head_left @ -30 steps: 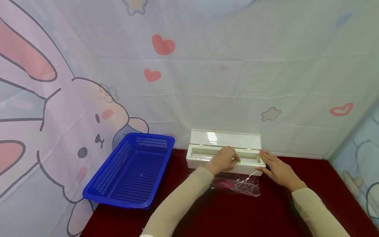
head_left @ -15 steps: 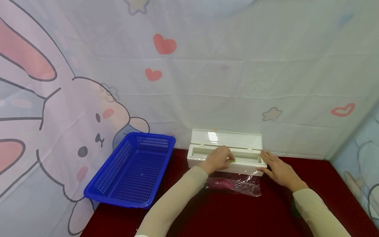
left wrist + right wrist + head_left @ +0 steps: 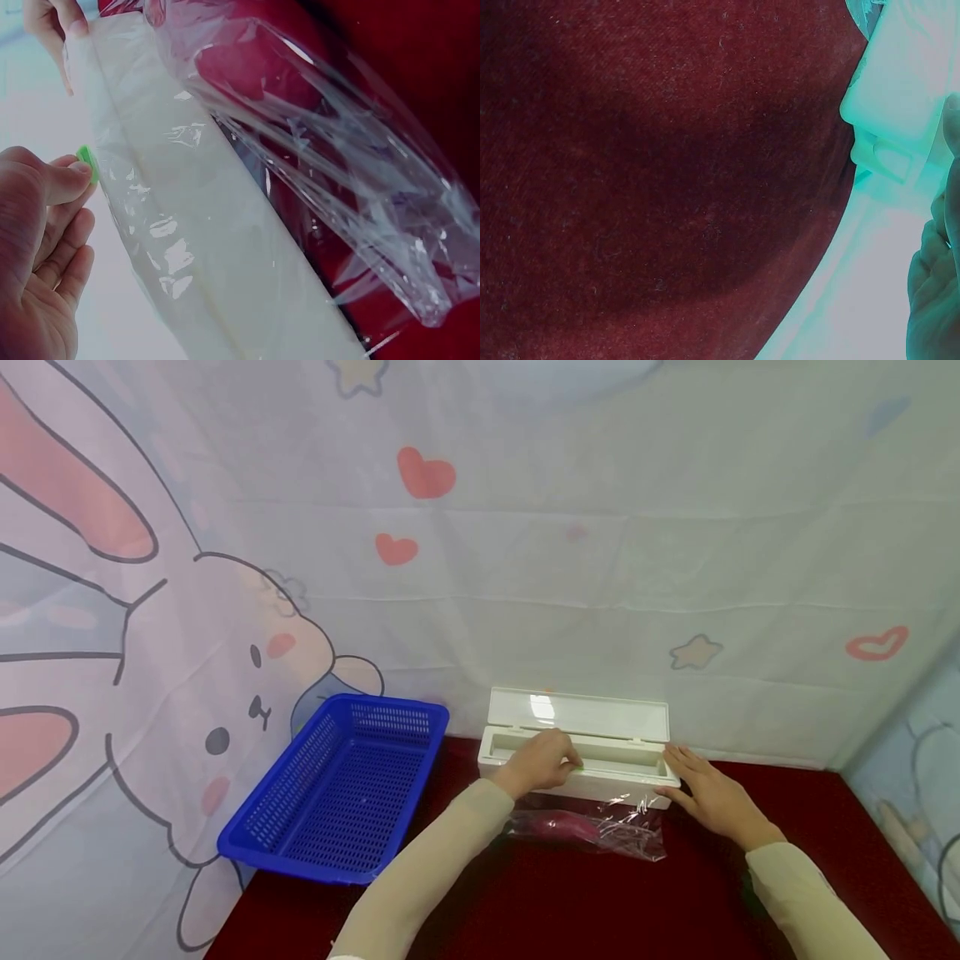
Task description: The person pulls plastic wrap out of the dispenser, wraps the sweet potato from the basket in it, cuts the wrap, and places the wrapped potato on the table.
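Note:
A long white cling film dispenser (image 3: 517,770) stands on the red cloth with its lid (image 3: 600,715) raised at the back. My left hand (image 3: 536,763) is over its front edge, left of the middle. In the left wrist view, thumb and fingertips pinch a small bright green slide cutter (image 3: 88,163) at that edge. Clear cling film (image 3: 330,150) drapes over the front and lies crumpled on the cloth, a pinkish patch showing through it. My right hand (image 3: 712,795) rests on the dispenser's right end, fingers extended along it and thumb at the front; its wrist view catches only part of the hand.
To the left of the dispenser is a blue perforated plastic basket (image 3: 438,752). A printed fabric backdrop (image 3: 570,568) hangs right behind the table. Red cloth (image 3: 600,910) covers the tabletop in front.
My left hand has slid leftward along the dispenser's front edge with the green slide cutter. More of the film in front shows. The right hand stays on the right end.

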`<state>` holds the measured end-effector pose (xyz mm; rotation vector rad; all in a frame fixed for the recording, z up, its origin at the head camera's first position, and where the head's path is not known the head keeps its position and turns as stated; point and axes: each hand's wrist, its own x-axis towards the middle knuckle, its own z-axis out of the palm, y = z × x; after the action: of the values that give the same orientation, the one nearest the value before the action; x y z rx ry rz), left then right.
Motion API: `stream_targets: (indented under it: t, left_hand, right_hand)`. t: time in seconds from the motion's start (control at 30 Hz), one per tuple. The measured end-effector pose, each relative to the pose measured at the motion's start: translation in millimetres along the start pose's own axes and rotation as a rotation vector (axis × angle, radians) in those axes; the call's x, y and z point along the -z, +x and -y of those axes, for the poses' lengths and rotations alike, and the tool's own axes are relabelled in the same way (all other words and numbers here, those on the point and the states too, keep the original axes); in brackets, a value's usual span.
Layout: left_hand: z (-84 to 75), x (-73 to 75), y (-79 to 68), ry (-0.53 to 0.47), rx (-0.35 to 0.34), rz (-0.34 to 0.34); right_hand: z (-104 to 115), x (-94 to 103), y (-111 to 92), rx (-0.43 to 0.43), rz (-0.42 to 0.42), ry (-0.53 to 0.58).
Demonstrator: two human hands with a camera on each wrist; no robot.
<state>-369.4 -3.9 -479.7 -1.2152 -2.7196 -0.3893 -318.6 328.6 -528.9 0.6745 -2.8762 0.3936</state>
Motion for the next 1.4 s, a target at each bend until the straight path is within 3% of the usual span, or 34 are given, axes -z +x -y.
stream_targets:
  t: [0.9,1.1,1.4]
  left_hand:
    - [23.0,15.6,-25.9,0.024,0.069,0.015]
    - [25.6,17.0,-29.6,0.007,0.115,0.019]
    - [30.1,16.4,-30.2,0.025,0.120,0.029]
  right_hand:
    - [-0.7,-0.7,0.5,0.014,-0.017,0.008]
    - [-0.9,-0.6,0.7,0.014,-0.013,-0.004]
    - [0.8,-0.2,1.3,0.016,-0.013,0.001]
